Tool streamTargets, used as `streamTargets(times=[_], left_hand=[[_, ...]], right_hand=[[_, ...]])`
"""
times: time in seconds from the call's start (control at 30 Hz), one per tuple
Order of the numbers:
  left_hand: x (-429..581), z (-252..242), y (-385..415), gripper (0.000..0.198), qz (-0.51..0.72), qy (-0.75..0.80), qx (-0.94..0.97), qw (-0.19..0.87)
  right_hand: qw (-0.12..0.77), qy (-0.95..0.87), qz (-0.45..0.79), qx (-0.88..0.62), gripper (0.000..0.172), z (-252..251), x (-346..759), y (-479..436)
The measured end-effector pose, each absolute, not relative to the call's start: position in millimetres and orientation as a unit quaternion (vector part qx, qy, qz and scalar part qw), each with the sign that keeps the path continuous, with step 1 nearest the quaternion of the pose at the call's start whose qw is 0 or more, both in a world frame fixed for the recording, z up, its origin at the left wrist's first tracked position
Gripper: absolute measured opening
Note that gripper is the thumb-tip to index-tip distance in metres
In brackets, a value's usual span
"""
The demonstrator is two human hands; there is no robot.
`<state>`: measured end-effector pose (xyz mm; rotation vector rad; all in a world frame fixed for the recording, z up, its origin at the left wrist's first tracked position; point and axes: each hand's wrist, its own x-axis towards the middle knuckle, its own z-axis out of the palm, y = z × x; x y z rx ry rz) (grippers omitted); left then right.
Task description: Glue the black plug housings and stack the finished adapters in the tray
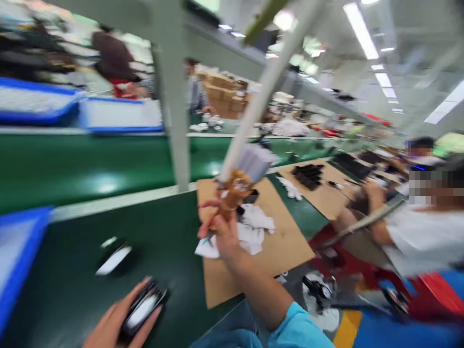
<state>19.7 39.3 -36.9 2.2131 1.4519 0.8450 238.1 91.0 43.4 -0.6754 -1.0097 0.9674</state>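
My left hand (116, 319) is at the bottom edge, wrapped round a black device with a pale face (143, 305) just above the dark green table (83, 280). My right hand (221, 227) is stretched forward over a cardboard sheet (275, 246), its fingers closed on a brown tool (234, 191) that stands upright; the picture is smeared by motion, so its exact form is unclear. White cloths (253, 227) lie on the cardboard right under that hand. A second black device with a white face (115, 258) lies on the table ahead of my left hand.
A blue tray (18, 251) sits at the left edge, and more blue trays (119, 116) beyond a green conveyor belt (72, 164). A grey frame post (176, 106) rises ahead. A seated co-worker (409, 227) is close on the right, others farther off.
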Motion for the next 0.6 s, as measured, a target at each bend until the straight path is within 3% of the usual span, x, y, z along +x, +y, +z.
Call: streamTargets(times=[0.2, 0.6], left_hand=[[11, -29, 14, 0.036, 0.32, 0.558, 0.73, 0.231], [19, -23, 9, 0.034, 0.369, 0.518, 0.75, 0.182]], right_hand=[[0.705, -0.476, 0.438, -0.29, 0.05, 61, 237, 83], [0.692, -0.467, 0.492, -0.248, 0.052, 80, 173, 58]])
